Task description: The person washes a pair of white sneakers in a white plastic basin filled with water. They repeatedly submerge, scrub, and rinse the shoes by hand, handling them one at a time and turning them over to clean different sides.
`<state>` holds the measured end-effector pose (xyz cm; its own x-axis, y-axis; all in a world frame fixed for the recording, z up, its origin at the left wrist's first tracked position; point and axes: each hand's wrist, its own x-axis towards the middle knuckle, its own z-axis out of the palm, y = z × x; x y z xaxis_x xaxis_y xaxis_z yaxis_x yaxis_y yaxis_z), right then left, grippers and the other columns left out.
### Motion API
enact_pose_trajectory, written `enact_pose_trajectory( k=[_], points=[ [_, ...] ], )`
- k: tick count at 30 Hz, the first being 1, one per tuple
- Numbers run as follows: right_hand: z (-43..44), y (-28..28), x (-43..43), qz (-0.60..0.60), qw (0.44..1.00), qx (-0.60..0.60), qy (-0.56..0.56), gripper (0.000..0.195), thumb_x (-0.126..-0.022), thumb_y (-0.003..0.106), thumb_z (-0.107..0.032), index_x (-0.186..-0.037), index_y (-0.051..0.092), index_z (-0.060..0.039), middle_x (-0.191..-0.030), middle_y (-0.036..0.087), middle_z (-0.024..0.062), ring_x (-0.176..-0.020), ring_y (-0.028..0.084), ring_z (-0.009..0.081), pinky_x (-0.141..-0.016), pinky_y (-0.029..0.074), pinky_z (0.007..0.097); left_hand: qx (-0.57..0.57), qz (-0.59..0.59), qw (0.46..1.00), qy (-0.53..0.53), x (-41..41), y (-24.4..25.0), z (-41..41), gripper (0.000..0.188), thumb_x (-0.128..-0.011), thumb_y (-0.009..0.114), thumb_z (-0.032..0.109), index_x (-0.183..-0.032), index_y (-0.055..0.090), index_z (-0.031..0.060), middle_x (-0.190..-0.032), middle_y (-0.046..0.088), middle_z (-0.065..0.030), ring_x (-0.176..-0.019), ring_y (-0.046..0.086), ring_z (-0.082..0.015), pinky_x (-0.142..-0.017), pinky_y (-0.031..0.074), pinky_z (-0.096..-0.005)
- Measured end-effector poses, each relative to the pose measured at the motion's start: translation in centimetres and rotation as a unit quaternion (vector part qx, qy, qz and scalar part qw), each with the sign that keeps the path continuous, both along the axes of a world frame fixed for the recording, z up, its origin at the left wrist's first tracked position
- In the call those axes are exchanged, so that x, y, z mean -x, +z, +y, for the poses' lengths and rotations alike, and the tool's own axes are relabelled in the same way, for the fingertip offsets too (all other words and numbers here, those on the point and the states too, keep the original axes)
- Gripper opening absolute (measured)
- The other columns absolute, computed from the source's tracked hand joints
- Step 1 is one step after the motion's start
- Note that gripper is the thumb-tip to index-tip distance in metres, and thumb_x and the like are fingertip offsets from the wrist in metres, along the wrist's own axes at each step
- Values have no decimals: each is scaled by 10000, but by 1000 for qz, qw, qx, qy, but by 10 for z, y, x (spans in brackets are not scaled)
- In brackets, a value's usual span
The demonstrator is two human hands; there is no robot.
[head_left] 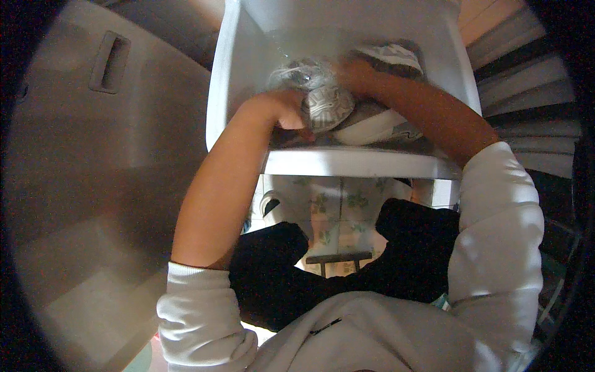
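A wet shoe [329,108] is tilted in a white sink basin [358,162], its patterned sole showing. My left hand [290,110] grips the shoe's left side. Blurred, my right hand [355,74] is against or close beside the shoe's far right part; its fingers are hidden. Splashing water [304,74] covers the shoe's far end. Under my right forearm lies a pale shoe [372,128], partly hidden. Another shoe [395,56], white and grey, rests farther back on the right.
The basin's front rim crosses below my forearms. Left stands a large pale panel with a recessed handle [110,63]. Dark and grey folds, seemingly fabric [516,93], hang at the right. My knees in black trousers [279,251] flank a tiled surface [341,200] under the basin.
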<state>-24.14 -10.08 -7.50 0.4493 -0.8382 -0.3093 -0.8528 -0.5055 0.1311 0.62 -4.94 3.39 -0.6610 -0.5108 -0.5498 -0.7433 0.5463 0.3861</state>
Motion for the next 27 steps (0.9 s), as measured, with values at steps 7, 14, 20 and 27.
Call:
enact_pose_trajectory(
  k=[7,14,20,27],
  points=[
    [11,6,7,-229,969,-7,-92,527,-915,506,-178,-1398,336,-55,-1311,522,257,-1192,534,388,-994,429,477,-21,0,1000,8,2,-10,-6,642,-606,845,401,-1065,669,-12,-1019,677,-221,-928,656,-315,-817,520,-440],
    [55,106,-9,-326,943,-32,-60,907,-605,837,-138,-1374,360,-65,-1312,530,205,-1219,508,379,-1031,402,431,5,26,999,37,-10,-36,-16,699,-536,910,358,-1098,676,13,-1100,678,-171,-977,659,-281,-839,524,-397],
    [51,100,43,-362,930,46,-48,910,-509,869,-101,-1316,448,-72,-1285,535,168,-1224,496,352,-1038,395,414,-17,91,994,49,4,-18,-23,993,-522,873,547,-1296,557,11,-1287,591,-177,-1171,575,-300,-992,451,-381],
    [95,197,32,-248,950,172,-81,913,-503,868,-119,-1320,460,-100,-1270,519,130,-1206,489,353,-1010,415,433,69,214,949,220,-1,-26,-34,1277,-535,766,744,-1388,362,-117,-1382,459,-291,-1266,493,-366,-1063,397,-372]
  ],
)
